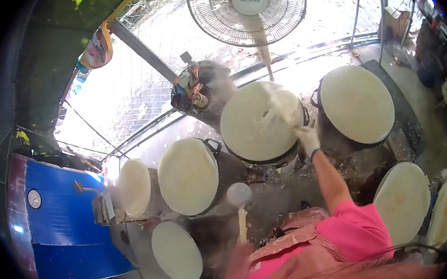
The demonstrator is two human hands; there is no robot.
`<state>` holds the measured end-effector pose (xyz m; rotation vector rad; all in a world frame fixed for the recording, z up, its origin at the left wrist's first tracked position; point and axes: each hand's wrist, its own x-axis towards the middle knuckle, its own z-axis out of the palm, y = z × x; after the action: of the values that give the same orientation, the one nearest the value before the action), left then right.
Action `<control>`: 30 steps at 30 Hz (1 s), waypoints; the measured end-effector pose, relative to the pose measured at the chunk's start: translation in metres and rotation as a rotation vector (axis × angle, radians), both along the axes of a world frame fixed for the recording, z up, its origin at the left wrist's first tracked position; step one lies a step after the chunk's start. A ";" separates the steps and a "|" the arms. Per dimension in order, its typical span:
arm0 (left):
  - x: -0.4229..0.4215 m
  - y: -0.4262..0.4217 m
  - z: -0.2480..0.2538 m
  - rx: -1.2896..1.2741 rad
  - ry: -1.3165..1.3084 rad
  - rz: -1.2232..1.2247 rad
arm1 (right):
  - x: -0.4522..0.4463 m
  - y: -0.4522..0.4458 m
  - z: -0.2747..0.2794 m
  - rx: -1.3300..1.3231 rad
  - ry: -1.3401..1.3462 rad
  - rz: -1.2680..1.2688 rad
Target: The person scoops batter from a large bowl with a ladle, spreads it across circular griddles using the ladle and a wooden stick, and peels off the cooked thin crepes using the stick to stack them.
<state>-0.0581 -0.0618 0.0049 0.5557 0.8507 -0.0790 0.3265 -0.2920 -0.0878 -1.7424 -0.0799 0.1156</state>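
My right hand [307, 137], pale and with a blue band at the wrist, reaches to the right rim of the middle pan. Its fingers are closed on a pale, blurred fold of thin batter sheet [283, 106], lifted from the round pale surface of the pan [251, 129]. A small dark hole shows in that surface. Low in the view, my left hand [237, 261] is smeared by motion but wraps the pale handle of a ladle [239, 196]. The ladle's round bowl points up, away from me, over the dark floor between the pans.
Around me stand several large round pans with pale tops: one at the right [357, 105], one at the left [188, 176], others lower down. A fan [249, 3] is at the back. Behind the middle pan sits a cluttered container [198, 89]. Blue panels [66, 204] line the left.
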 end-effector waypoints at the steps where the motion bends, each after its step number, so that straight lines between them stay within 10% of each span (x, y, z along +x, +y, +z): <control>1: 0.003 0.002 -0.002 0.011 -0.008 -0.008 | -0.017 0.012 0.024 -0.088 0.040 0.061; 4: 0.006 0.005 -0.006 0.028 -0.015 -0.023 | -0.047 -0.012 0.066 -0.311 -0.004 0.075; 7: 0.017 0.010 -0.012 0.050 -0.043 -0.039 | -0.046 -0.048 0.044 0.546 0.457 -0.180; 12: 0.026 0.021 -0.013 0.038 -0.080 -0.050 | -0.124 -0.007 0.047 0.292 0.605 -0.053; 16: 0.035 0.030 -0.017 0.044 -0.083 -0.048 | -0.061 -0.047 0.011 0.067 0.165 -0.059; 22: 0.049 0.040 -0.021 0.056 -0.046 -0.077 | -0.021 -0.017 0.065 -1.048 -0.472 0.136; 30: 0.097 0.056 0.020 0.015 -0.122 -0.224 | -0.059 -0.054 0.049 -1.009 -0.523 0.206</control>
<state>0.0388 -0.0055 0.0254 0.6618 0.6683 -0.2404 0.2677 -0.3463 -0.0385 -2.7312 -0.6810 -0.1930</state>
